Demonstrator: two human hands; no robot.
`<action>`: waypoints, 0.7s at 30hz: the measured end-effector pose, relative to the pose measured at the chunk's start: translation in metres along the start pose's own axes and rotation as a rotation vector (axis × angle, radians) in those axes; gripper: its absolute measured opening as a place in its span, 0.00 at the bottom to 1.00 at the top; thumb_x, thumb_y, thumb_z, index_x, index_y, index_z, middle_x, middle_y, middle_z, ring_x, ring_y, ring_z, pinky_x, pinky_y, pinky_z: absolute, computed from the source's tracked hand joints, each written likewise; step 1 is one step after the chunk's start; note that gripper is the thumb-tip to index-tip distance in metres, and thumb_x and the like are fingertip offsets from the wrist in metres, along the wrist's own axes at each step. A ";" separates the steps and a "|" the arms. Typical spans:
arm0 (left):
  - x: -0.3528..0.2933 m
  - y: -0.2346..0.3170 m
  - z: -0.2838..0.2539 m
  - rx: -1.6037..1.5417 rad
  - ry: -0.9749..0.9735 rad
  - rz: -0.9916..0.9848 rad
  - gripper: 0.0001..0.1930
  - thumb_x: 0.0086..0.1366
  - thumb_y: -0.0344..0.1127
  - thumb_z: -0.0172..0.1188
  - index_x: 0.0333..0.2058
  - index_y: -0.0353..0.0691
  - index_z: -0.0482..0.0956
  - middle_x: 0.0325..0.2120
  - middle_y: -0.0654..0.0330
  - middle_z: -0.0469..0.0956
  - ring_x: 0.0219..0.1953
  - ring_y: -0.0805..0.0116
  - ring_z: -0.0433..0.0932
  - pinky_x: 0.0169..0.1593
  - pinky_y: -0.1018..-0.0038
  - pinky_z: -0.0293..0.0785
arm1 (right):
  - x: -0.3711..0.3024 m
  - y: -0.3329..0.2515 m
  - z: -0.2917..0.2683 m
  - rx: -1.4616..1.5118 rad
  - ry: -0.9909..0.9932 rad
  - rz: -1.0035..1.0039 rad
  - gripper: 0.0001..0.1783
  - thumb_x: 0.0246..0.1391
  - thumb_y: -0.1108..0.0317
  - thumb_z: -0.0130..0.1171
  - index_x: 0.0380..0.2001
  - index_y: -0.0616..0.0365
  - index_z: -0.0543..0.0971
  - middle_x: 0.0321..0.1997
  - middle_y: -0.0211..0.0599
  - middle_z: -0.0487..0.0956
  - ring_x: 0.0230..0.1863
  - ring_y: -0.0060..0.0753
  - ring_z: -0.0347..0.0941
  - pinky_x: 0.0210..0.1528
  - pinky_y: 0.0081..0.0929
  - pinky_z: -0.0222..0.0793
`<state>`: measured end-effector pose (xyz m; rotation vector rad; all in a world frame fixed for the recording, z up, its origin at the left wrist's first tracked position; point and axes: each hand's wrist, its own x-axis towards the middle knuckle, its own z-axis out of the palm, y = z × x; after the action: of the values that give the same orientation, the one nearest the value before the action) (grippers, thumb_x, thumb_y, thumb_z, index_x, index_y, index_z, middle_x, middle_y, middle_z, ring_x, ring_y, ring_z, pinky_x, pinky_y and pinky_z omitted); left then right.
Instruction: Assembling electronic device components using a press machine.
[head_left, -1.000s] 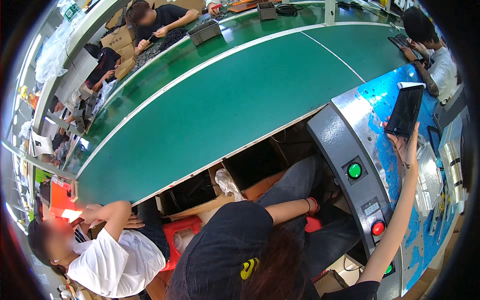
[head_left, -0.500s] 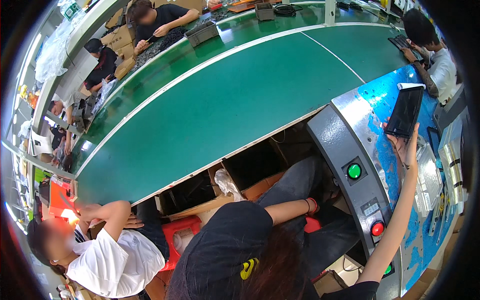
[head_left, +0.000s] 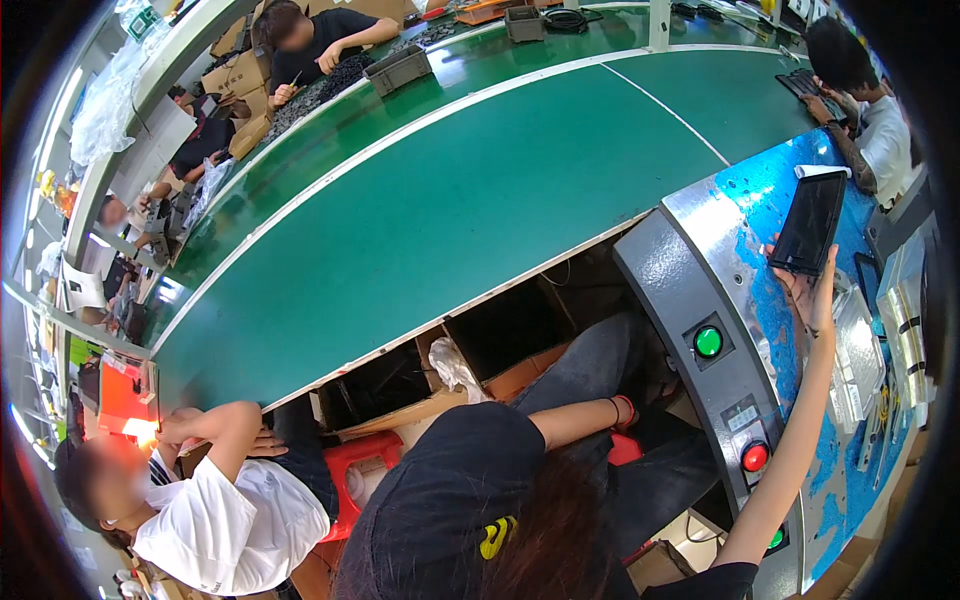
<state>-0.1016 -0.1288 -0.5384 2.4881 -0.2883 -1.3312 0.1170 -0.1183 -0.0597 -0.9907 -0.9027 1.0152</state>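
Observation:
My right hand [head_left: 808, 298] reaches out over the machine at the right. It holds a flat black rectangular panel [head_left: 810, 225] with a glossy face by its lower end, fingers at one edge and thumb at the other. What exactly the panel is, I cannot make out. A small white piece [head_left: 822, 172] lies at its far end. My left forearm [head_left: 575, 424], with a red band at the wrist, rests across my lap; the fingers of that hand are hidden by my legs.
The machine's blue, worn top [head_left: 755, 185] has a grey front with a green button [head_left: 708, 342] and a red button [head_left: 755, 457]. Clear plastic-like parts [head_left: 858, 350] lie right of my arm. A green table [head_left: 430, 220] stretches ahead. A co-worker in white [head_left: 235, 530] sits at the left.
My right hand and the black panel stay essentially in place. Across the table, co-workers at the far left have shifted their arms and heads, and the grey bin there has moved slightly.

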 end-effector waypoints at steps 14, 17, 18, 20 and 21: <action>-0.001 -0.003 0.007 -0.009 0.004 0.006 0.22 0.61 0.39 0.57 0.54 0.43 0.72 0.48 0.54 0.76 0.48 0.55 0.75 0.49 0.60 0.72 | 0.001 0.000 -0.002 0.004 -0.017 0.009 0.47 0.60 0.32 0.31 0.62 0.68 0.60 0.59 0.51 0.69 0.56 0.45 0.71 0.49 0.26 0.78; 0.000 -0.004 0.008 -0.013 0.005 0.007 0.22 0.61 0.39 0.57 0.54 0.43 0.72 0.48 0.54 0.76 0.48 0.55 0.75 0.49 0.60 0.72 | 0.001 0.001 -0.002 -0.006 -0.006 0.001 0.47 0.60 0.32 0.30 0.61 0.68 0.60 0.59 0.51 0.69 0.56 0.46 0.72 0.49 0.26 0.78; 0.001 -0.004 0.008 -0.013 0.005 0.007 0.22 0.61 0.39 0.57 0.54 0.43 0.72 0.48 0.54 0.76 0.48 0.55 0.75 0.49 0.60 0.72 | 0.001 0.001 -0.002 0.006 -0.002 -0.006 0.46 0.60 0.33 0.31 0.61 0.67 0.60 0.58 0.51 0.69 0.55 0.46 0.72 0.49 0.28 0.78; 0.002 -0.003 0.007 -0.013 0.005 0.009 0.22 0.61 0.39 0.57 0.54 0.43 0.72 0.48 0.54 0.76 0.47 0.55 0.75 0.49 0.60 0.72 | 0.001 0.001 -0.002 0.017 0.002 -0.013 0.45 0.61 0.33 0.32 0.61 0.67 0.60 0.58 0.51 0.70 0.55 0.46 0.72 0.48 0.29 0.78; 0.002 -0.004 0.008 -0.013 0.005 0.009 0.22 0.61 0.39 0.57 0.54 0.43 0.72 0.48 0.54 0.76 0.47 0.55 0.75 0.49 0.60 0.72 | 0.000 0.001 -0.002 0.016 0.003 -0.014 0.45 0.61 0.33 0.32 0.61 0.67 0.60 0.58 0.52 0.70 0.54 0.47 0.72 0.48 0.29 0.78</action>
<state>-0.1069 -0.1273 -0.5452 2.4758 -0.2884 -1.3189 0.1184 -0.1181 -0.0610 -0.9713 -0.8968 1.0077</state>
